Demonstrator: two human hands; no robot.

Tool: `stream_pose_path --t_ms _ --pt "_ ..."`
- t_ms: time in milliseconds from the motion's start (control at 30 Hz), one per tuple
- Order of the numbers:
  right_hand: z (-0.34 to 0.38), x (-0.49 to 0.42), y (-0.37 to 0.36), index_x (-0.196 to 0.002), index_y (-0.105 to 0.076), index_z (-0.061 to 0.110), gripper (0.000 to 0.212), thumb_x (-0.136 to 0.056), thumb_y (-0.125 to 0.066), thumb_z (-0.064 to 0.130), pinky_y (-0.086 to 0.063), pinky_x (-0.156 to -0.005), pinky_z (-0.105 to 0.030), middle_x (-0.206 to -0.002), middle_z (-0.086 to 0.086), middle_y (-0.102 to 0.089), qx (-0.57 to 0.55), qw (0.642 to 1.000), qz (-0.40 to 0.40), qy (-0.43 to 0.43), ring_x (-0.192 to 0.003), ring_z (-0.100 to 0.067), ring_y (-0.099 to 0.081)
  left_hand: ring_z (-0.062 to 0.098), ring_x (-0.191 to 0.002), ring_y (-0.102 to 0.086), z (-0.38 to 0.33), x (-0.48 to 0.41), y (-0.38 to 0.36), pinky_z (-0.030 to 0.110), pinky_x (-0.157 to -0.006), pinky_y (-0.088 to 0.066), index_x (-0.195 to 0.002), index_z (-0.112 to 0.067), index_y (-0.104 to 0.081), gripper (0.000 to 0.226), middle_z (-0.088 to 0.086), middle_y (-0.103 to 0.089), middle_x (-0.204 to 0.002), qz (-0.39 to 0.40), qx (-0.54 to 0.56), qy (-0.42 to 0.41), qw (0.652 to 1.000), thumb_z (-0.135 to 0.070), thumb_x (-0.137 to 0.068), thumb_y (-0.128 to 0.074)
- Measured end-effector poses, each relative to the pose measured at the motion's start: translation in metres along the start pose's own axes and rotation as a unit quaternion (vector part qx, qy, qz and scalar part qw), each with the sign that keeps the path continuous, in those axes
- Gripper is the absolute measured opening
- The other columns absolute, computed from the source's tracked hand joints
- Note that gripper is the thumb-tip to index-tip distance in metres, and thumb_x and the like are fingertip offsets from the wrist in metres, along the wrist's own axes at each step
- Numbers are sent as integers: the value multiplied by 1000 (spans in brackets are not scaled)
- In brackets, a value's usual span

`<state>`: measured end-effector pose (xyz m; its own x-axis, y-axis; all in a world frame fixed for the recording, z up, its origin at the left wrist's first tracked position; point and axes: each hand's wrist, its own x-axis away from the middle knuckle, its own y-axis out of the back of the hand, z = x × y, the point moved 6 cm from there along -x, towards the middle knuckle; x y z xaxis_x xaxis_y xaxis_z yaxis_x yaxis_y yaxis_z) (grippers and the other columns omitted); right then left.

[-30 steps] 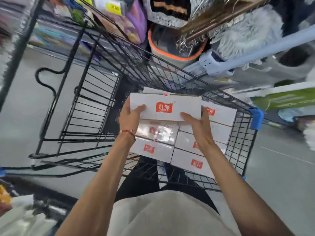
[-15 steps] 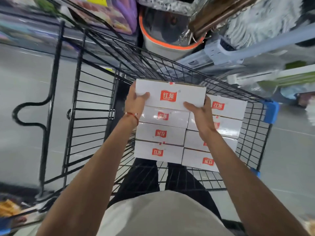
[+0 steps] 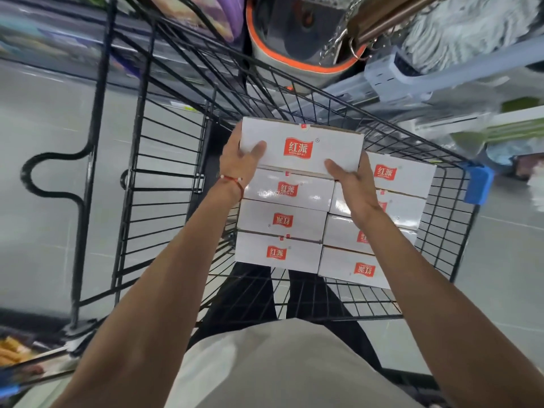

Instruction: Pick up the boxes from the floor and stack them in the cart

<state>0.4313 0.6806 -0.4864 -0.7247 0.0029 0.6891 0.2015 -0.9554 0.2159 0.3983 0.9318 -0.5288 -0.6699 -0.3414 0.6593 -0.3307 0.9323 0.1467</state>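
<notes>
Placing step: the left hand [image 3: 240, 160] and right hand [image 3: 351, 184] are gripping a white box [image 3: 303, 145] by its two ends, thumbs curling over its printed face and the other fingers hidden behind it. They are holding it above the far end of the left row of boxes [image 3: 282, 219] inside the wire cart [image 3: 164, 178], just beside the right row [image 3: 397, 184]; whether it is touching anything cannot be told. The next move is probably calling for a level lowering flush with its neighbours before either hand lets go.
</notes>
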Motion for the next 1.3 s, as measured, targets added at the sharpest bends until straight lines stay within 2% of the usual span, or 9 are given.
stream_pose_path --t_ms 200,300,400,600,833,933,1133,1233,1300 --pt "1 1 3 -155 -42 19 64 -99 -70 17 -52 -81 -5 -136 5 -65 17 1000 -1 20 -111 7 -62 18 -118 -64 -4 -6 1 42 -94 -59 -145 -26 -47 62 1 -64 -131 3 -42 -19 999 -28 -88 -70" --pt "0 1 3 -155 -42 19 62 -99 -69 16 -53 -81 -7 -137 4 -64 21 1000 -9 18 -114 2 -62 17 -117 -64 -7 -2 1 36 -92 -60 -145 -21 -49 57 3 -64 -130 -5 -57 -32 998 -22 -91 -69" --pt "-4 3 1 -157 -37 22 66 -99 -69 18 -50 -92 -14 -143 1 -60 25 999 -16 14 -128 -13 -58 15 -117 -63 -3 1 3 36 -96 -58 -146 -22 -46 60 1 -64 -131 7 -61 -28 998 -20 -91 -70" --pt "-9 8 -1 -158 -33 24 69 -99 -69 21 -47 -115 -38 -147 0 -56 25 999 -25 9 -135 -20 -53 9 -113 -62 -1 11 4 30 -97 -56 -147 -23 -45 61 -2 -63 -131 13 -72 -28 997 -16 -92 -69" --pt "-15 28 2 -161 -30 20 70 -101 -66 16 -42 -120 -39 -157 -3 -48 -15 998 -67 17 -142 -20 -48 13 -120 -60 0 35 4 33 -100 -54 -146 -21 -45 63 -1 -63 -133 -2 -57 -44 997 -14 -89 -70" --pt "-23 51 11 -161 -31 17 67 -103 -63 17 -38 -118 -30 -162 -2 -40 -36 994 -100 14 -144 -18 -42 15 -122 -60 6 55 4 37 -108 -49 -143 -17 -47 62 1 -63 -134 -23 -48 -48 997 -12 -86 -70" --pt "-57 115 37 -140 -60 17 39 -102 -63 12 -44 -79 1 -142 4 -58 -104 984 -138 34 -121 -11 -59 20 -133 -50 17 130 -14 31 -111 -42 -137 -21 -51 55 5 -51 -147 -38 -26 -84 995 -8 -87 -70" --pt "-75 152 53 -136 -64 12 35 -101 -62 8 -51 -102 -18 -135 2 -63 -134 979 -142 50 -105 4 -60 13 -129 -49 27 175 -32 8 -87 -45 -146 -18 -47 59 0 -47 -149 -11 -25 -98 995 -2 -93 -65" --pt "-91 180 66 -133 -66 11 32 -101 -62 6 -51 -109 -33 -131 -1 -66 -159 974 -152 57 -102 3 -61 14 -128 -51 35 204 -45 4 -78 -44 -145 -16 -48 54 0 -49 -146 15 -42 -113 993 -4 -95 -64"
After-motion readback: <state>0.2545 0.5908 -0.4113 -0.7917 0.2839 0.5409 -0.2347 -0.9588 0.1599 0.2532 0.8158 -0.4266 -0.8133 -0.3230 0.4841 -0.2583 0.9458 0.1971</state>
